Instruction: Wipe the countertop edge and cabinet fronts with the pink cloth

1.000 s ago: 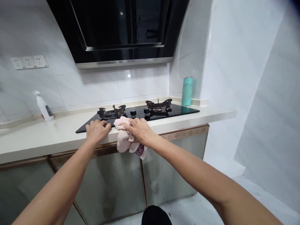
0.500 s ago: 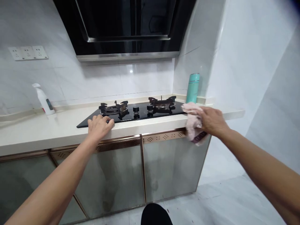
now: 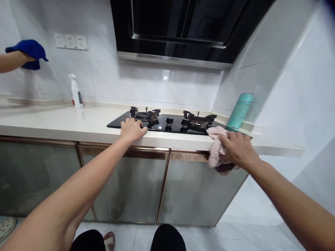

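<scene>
We reach forward with both arms bare, our left arm (image 3: pixel 86 184) and right arm (image 3: pixel 290 195) set well apart. Our left hand (image 3: pixel 132 130) rests palm down, fingers bent, thumb out to the right; our right hand (image 3: pixel 239 148), back upward, curls in a grip.

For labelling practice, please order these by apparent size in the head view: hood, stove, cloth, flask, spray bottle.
1. Hood
2. Stove
3. Cloth and flask, not ranked: the cloth is nearer the camera and partly hidden.
4. Spray bottle
</scene>
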`<state>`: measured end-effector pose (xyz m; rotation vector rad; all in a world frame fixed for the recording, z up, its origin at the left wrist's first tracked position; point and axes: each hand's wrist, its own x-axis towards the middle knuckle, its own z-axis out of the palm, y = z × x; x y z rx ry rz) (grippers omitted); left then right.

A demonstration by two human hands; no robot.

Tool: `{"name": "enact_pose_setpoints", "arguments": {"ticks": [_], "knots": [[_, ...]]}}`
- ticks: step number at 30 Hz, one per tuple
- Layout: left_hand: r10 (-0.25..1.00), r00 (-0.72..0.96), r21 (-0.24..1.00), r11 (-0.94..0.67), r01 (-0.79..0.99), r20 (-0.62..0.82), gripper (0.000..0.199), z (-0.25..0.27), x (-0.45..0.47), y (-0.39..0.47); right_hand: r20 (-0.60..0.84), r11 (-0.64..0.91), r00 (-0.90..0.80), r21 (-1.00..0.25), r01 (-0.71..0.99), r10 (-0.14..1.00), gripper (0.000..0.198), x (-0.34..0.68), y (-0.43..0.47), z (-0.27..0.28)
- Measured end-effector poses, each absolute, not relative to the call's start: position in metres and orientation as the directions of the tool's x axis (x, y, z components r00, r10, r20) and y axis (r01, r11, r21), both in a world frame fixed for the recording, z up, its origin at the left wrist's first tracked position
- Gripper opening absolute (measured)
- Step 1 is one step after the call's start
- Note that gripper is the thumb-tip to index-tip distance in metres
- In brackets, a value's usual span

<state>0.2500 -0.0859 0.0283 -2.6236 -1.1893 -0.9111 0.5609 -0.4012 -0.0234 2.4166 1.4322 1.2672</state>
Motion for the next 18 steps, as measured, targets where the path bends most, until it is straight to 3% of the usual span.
{"name": "enact_pose_setpoints", "arguments": {"ticks": [11,18], "knots": [[0.609,0.48,0.089,-0.672,0.736,0.631,0.042,0.023,0.247,-0.088,0.623,-0.271,-0.103,0.476,0.837,0.775,0.066,0.389,-0.247,-0.004],[0.6,0.477,0.069,-0.664,0.744,0.642,0.04,0.023,0.243,-0.09,0.644,-0.176,-0.174,0.442,0.88,0.745,0.07,0.393,-0.241,-0.013]]}}
